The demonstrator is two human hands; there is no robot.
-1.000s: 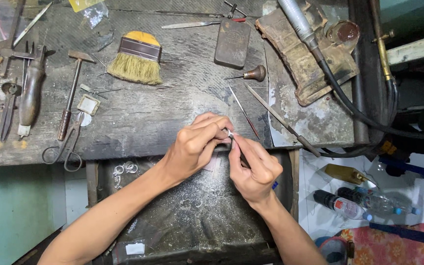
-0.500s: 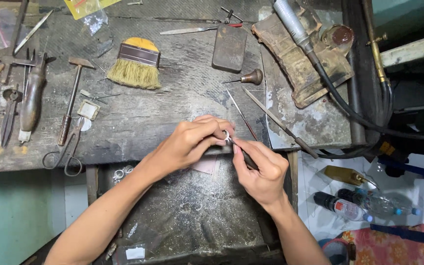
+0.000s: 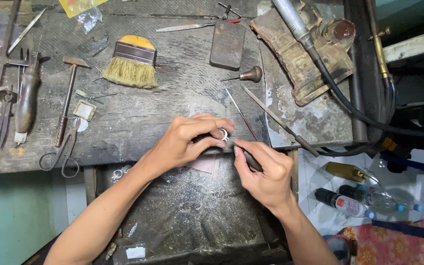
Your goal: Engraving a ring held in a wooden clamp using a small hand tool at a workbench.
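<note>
Centre of the frame, at the front edge of a worn, dark grey workbench (image 3: pixel 138 118): a small silver-coloured metal ring (image 3: pixel 223 133) is pinched between the closed fingertips of the left hand (image 3: pixel 190 140), held just above the bench edge. A thin, dark-handled pointed tool (image 3: pixel 244 153) is gripped in the right hand (image 3: pixel 266 172), fingers wrapped shut around its handle; its tip is set against the lower right side of the ring. The step in hand is judged to be fine working of the ring's surface or edge; steady pressure of the tip and a firm pinch to stop the ring from turning are judged to be called for. The ring lies at the very tips of the left fingers, immediately upper left of the right hand's thumb. Upper left centre: a flat, yellow-topped bristle brush (image 3: pixel 131 64). Left: a slim wooden-handled hammer (image 3: pixel 67 98) and a pair of metal scissors (image 3: pixel 62 154). Upper centre: a dark rectangular block (image 3: pixel 227 44). Right of centre: a long thin file (image 3: pixel 278 120). Lower right: a clear plastic bottle (image 3: pixel 384 201).
</note>
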